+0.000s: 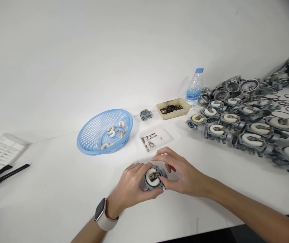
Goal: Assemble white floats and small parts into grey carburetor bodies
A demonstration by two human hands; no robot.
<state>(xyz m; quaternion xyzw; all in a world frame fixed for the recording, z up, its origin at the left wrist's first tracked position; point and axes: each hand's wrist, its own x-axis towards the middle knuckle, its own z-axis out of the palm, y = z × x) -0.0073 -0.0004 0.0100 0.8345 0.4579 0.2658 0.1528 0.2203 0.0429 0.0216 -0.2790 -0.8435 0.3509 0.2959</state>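
In front of me a carburetor (149,187) is tilted so that its open float side faces up. A white C-shaped float (149,181) sits in it, with brass jets (151,176) in the gap. My left hand (131,184) wraps round its left side, fingers over the back and thumb along the front. The thumb of my right hand (182,173) touches the carburetor's right side by the float's hinge. Its fingers are spread above, apart from the thumb. Just beyond, a shallow white tray (168,135) holds small metal parts (150,145) and a black ring.
A blue basket (83,135) with white floats stands back left. Behind the tray are another carburetor (145,114), a cream tray (176,114) of black rings and a water bottle (194,88). Many carburetors (216,130) crowd the right. A black strap (9,175) lies left.
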